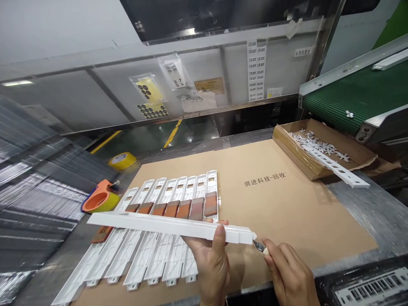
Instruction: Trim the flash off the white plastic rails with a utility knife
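My left hand [211, 263] is closed around a long white plastic strip [153, 225], thumb on its near face, near the right end. The strip is held nearly level above the cardboard. In my right hand [288, 270] a small knife [260, 245] is pinched, its metal blade at the strip's right end; the handle is mostly hidden by the fingers. Under the held strip lies a fanned row of similar white plastic parts [154, 257], ribbed side up. Reddish-brown blocks [184, 209] rest across these parts, partly covered by the held strip.
A cardboard sheet [255, 212] covers much of the table. At right, a cardboard box [295, 157] holds small white scraps and a slotted white piece [342, 170], beside a green conveyor belt [353, 97]. A tape dispenser [100, 199] and yellow tape roll [122, 160] stand at left.
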Tool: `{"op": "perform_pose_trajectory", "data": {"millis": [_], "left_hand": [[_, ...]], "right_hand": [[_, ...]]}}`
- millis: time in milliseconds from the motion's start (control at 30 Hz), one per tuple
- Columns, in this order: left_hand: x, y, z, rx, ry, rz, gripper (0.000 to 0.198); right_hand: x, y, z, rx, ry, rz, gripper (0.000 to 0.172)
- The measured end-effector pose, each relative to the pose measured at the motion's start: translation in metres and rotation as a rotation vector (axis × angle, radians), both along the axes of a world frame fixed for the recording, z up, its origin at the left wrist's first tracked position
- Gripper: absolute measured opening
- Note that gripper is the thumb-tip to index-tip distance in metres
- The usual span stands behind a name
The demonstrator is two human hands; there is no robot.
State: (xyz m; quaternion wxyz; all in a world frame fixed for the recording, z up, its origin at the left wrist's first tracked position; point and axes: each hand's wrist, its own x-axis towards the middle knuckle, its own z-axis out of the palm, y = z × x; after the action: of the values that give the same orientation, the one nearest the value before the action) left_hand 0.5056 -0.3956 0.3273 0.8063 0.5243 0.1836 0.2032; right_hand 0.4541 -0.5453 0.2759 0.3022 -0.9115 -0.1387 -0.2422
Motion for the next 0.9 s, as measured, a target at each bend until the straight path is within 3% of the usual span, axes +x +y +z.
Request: {"op": "perform_pose_trajectory", "data": {"millis": [200,433,600,667,767,833,900], "left_hand": [[0.001,-0.004,0.003,-0.019,0.02,0.013,0.064],[-0.002,-0.005,0.007,-0.096,0.057,-0.039,0.074],[-0.004,-0.008,0.002,-0.387,0.18,-0.269,0.079],[-0.006,-0.015,-0.01,-0.467,0.24,-0.393,0.083],[-0.015,-0.035,-0.043,-0.519,0.224,-0.521,0.082],[-0.026,-0.049,-0.072,-0.499,0.219,-0.515,0.083],[-0.039,-0.057,-0.101,-0.42,0.252,-0.428,0.086]], "right_hand": [[0.001,-0.006,-0.001,-0.085,-0.031,-0.018,0.031],[0.012,-0.021,-0.001,-0.031,0.009,-0.129,0.034],[0.012,-0.043,-0.01,-0.009,0.022,-0.165,0.032],[0.012,-0.057,-0.015,-0.011,0.028,-0.177,0.031],[0.014,-0.078,-0.019,-0.013,0.027,-0.203,0.031],[0.016,-0.089,-0.021,-0.02,0.024,-0.224,0.031],[0.019,-0.098,-0.023,-0.031,0.025,-0.237,0.031]]}}
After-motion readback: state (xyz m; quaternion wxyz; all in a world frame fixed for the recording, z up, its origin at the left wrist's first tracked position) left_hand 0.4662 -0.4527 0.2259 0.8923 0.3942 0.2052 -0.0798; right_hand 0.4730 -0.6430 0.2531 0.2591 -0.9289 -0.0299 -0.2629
